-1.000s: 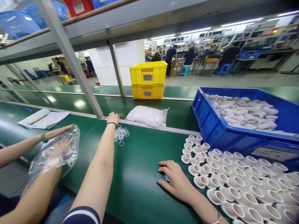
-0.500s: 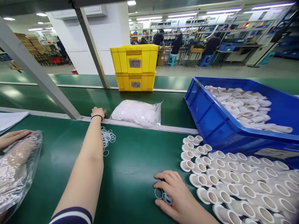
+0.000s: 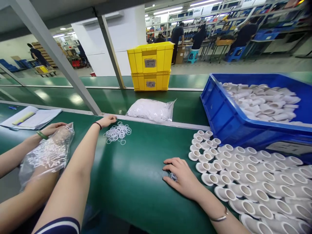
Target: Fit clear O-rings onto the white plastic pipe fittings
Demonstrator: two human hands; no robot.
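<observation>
Right hand [image 3: 184, 177] lies flat on the green desk [image 3: 136, 182], grip loosely closed over a few white rings [image 3: 173, 176], beside rows of white fittings [image 3: 243, 175]. Farther off, left hand [image 3: 106, 121], grip open, touches the ring pile [image 3: 117, 133]. Beyond: blue bin [image 3: 226, 125].

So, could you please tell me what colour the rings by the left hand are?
White, seen in the head view: the rings lie beside the left hand.
</observation>
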